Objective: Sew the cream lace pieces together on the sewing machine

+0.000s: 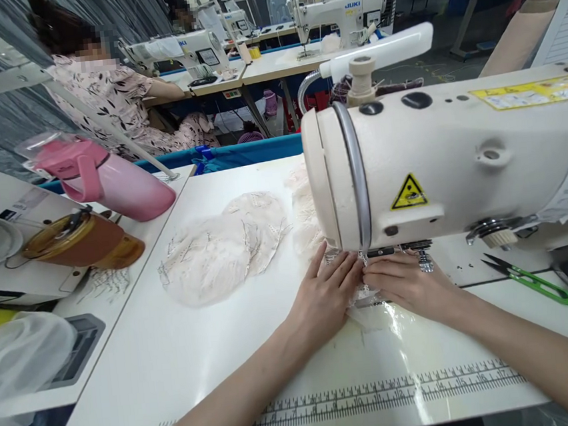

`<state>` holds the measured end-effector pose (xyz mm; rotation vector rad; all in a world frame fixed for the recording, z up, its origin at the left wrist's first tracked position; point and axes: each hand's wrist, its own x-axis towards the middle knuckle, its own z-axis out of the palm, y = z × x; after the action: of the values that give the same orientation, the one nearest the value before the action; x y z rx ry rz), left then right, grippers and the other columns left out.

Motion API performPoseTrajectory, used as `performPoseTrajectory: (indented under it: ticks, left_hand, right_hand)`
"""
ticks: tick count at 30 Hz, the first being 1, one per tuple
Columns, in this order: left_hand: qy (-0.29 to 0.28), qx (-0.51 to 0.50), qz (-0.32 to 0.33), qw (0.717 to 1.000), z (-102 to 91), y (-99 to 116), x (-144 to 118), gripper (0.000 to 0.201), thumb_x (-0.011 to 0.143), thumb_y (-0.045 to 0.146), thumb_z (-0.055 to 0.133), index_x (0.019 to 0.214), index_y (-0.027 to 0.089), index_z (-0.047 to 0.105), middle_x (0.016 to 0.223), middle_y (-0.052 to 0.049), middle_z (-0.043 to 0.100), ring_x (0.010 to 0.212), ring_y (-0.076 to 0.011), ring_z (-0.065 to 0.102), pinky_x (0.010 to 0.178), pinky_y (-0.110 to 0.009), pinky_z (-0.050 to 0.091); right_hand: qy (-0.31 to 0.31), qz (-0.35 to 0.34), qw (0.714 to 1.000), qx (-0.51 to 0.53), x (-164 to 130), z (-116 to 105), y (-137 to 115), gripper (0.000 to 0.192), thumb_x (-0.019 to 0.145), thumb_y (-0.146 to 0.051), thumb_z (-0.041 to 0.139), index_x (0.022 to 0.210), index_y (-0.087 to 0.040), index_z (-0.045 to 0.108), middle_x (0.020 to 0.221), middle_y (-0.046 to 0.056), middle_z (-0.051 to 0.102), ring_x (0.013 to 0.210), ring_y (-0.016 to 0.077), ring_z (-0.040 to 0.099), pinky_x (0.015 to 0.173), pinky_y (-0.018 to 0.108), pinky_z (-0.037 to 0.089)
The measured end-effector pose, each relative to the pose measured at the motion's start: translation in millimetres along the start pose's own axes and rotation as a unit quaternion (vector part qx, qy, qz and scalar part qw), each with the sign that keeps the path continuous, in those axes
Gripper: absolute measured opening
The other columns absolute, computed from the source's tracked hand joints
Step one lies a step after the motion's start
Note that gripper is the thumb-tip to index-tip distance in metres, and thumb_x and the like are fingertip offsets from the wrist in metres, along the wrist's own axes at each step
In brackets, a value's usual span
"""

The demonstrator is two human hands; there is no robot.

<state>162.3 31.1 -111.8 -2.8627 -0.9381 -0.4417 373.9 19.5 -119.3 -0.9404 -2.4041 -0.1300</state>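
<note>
A sewing machine (440,164) stands before me, its head over the white table. At the needle, my left hand (325,296) presses and holds a sheer pale lace fabric piece (365,293), fingers bent over it. Close on the other side, my right hand (414,284) grips the same piece with its fingers together; its fingertips almost meet the left ones. The machine head and my fingers hide much of the fabric. Behind the needle lies more pale fabric (305,214). Two overlapping round lace pieces (208,260) rest flat to the left.
Green-handled thread snips (542,285) lie at the right. A printed ruler (382,394) runs along the table's front edge. At left are a pink tumbler (114,179) and an amber cup (86,242). Beyond, a person (103,103) sits by other sewing machines (340,17).
</note>
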Motion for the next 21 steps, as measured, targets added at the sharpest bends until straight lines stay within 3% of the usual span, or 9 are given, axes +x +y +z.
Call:
performPoseTrajectory:
  ticks: [8, 14, 17, 21]
  left_hand:
    - [0.0, 0.007, -0.012, 1.0, 0.7, 2.3, 2.3, 0.05, 0.081, 0.012, 0.043, 0.13, 0.01, 0.051, 0.132, -0.009, 0.057, 0.126, -0.0264, 0.049, 0.116, -0.053, 0.022]
    - [0.002, 0.023, -0.016, 1.0, 1.5, 3.6, 3.8, 0.048, 0.083, 0.014, 0.045, 0.13, 0.009, 0.051, 0.133, -0.011, 0.055, 0.127, -0.0278, 0.048, 0.115, -0.054, 0.022]
    - [0.019, 0.042, 0.004, 0.999, 2.5, 3.3, 1.8, 0.044, 0.086, 0.011, 0.043, 0.129, 0.009, 0.052, 0.131, -0.011, 0.056, 0.126, -0.027, 0.049, 0.114, -0.054, 0.025]
    - [0.036, 0.05, 0.059, 0.996, -0.6, -2.9, -1.8, 0.039, 0.09, 0.008, 0.039, 0.125, 0.008, 0.054, 0.13, -0.01, 0.057, 0.124, -0.0233, 0.052, 0.112, -0.045, 0.034]
  right_hand:
    - [0.035, 0.018, 0.999, -0.029, 4.3, -8.4, -0.6, 0.022, 0.088, -0.009, 0.048, 0.089, -0.022, 0.066, 0.093, -0.003, 0.071, 0.081, 0.0132, 0.062, 0.075, 0.03, 0.043]
    - [0.033, 0.046, 0.997, -0.048, -1.8, -6.1, 2.6, 0.021, 0.089, -0.015, 0.051, 0.097, -0.025, 0.067, 0.1, -0.001, 0.072, 0.085, 0.0144, 0.063, 0.082, 0.03, 0.043]
    - [0.024, 0.035, 0.998, -0.049, -4.2, -2.6, 6.1, 0.021, 0.089, -0.017, 0.051, 0.101, -0.025, 0.067, 0.101, 0.0, 0.071, 0.088, 0.0152, 0.064, 0.083, 0.03, 0.044]
    - [0.001, 0.006, 0.997, -0.076, -4.2, 0.3, 4.8, 0.023, 0.089, -0.011, 0.049, 0.101, -0.023, 0.066, 0.105, 0.0, 0.071, 0.092, 0.0148, 0.063, 0.082, 0.03, 0.046]
